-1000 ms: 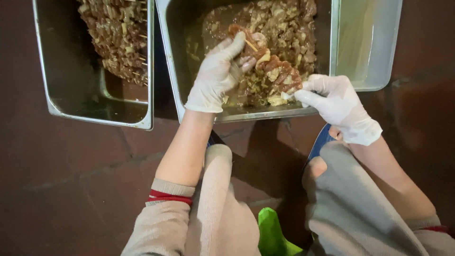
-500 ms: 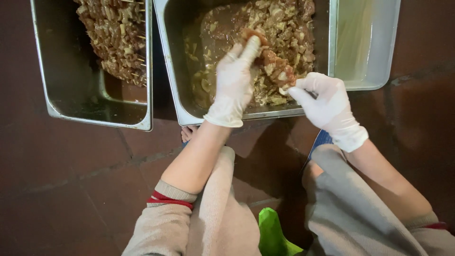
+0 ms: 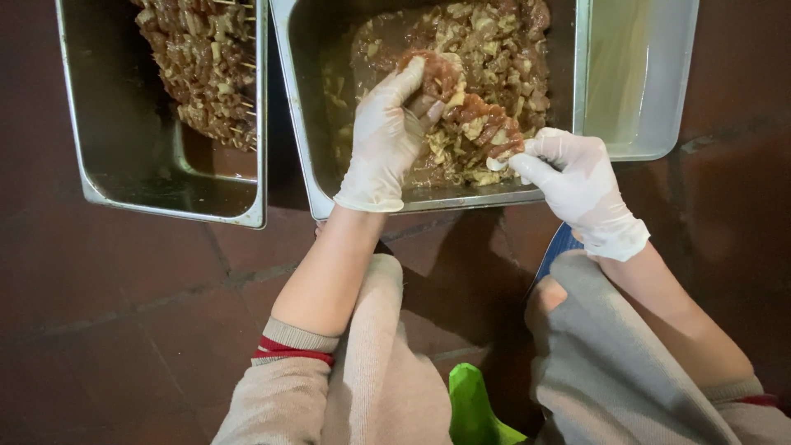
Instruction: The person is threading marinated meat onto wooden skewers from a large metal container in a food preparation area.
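From my remote seat I look straight down onto a dark reddish-brown tiled floor, on which three rectangular stainless-steel pans sit side by side. The middle deep steel pan is the one I am working over; it holds a loose heap of marinated, chopped raw meat and pale fat pieces in brown liquid. To its left stands a second steel pan with a stack of finished meat skewers piled in its upper part, the thin stick ends poking out to the right. On the right, touching the middle pan's edge, is a shallower steel tray with only a wet film on its bottom. Below the pans I see my knees in light beige trousers and grey fabric, with a bright green object between them — I cannot tell what it is. A strip of blue shows just under my right wrist. My left hand, in a thin white disposable glove, is curled around the upper end of a half-loaded meat skewer, gripping the pieces threaded on it. My right hand, gloved the same way, pinches the skewer's lower end between fingertip and thumb. The skewer itself hangs slanted above the middle pan's near right corner — just over the loose meat.
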